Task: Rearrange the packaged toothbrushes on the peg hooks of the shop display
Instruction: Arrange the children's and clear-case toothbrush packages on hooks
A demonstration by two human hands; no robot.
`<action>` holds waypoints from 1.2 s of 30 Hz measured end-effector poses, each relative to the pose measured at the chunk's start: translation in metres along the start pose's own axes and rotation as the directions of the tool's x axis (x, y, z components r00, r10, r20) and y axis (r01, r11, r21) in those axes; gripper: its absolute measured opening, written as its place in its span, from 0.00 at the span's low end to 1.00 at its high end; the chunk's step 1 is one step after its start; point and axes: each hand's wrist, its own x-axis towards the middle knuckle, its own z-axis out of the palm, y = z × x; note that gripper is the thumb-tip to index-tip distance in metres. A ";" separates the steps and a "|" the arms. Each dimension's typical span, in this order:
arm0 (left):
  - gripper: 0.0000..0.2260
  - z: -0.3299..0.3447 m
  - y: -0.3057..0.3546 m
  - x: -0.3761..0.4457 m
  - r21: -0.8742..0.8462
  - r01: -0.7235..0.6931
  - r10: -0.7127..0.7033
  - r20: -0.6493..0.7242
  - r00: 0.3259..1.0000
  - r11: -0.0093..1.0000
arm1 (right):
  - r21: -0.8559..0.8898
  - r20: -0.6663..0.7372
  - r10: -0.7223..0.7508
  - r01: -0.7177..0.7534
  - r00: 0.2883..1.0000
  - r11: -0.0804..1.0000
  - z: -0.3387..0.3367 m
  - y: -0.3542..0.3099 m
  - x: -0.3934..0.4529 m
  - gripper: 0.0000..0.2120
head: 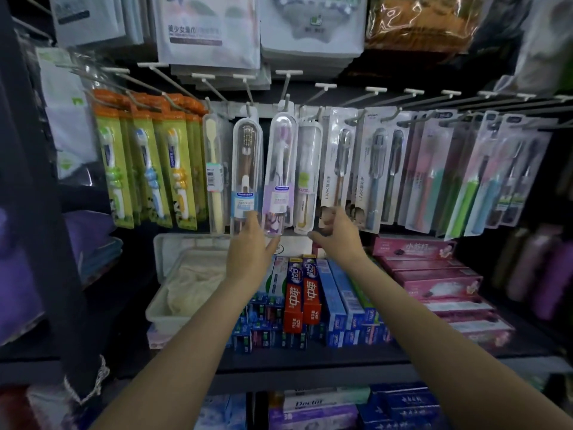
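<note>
While hung, clear cases [277, 175] enclose single toothbrushes [247, 156].

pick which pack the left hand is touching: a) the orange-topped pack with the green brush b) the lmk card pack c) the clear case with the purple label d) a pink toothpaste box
c: the left hand reaches up to the bottom end of the clear case with the purple label, thumb and fingers at either side of it.
</note>
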 end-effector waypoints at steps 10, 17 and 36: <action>0.20 -0.003 0.005 -0.010 0.006 -0.098 0.098 -0.010 0.995 0.995 | 0.053 0.003 -0.048 0.048 0.999 0.997 0.000 -0.018 0.027 0.27; 0.17 -0.003 0.013 0.013 0.402 -0.353 0.471 -0.250 0.846 0.845 | 0.108 0.000 -0.025 0.025 1.000 0.994 0.008 -0.020 0.056 0.22; 0.23 -0.005 0.001 0.028 0.590 -0.364 0.525 -0.120 0.843 0.720 | 0.134 -0.247 0.092 -0.060 0.965 0.989 0.033 -0.013 0.069 0.14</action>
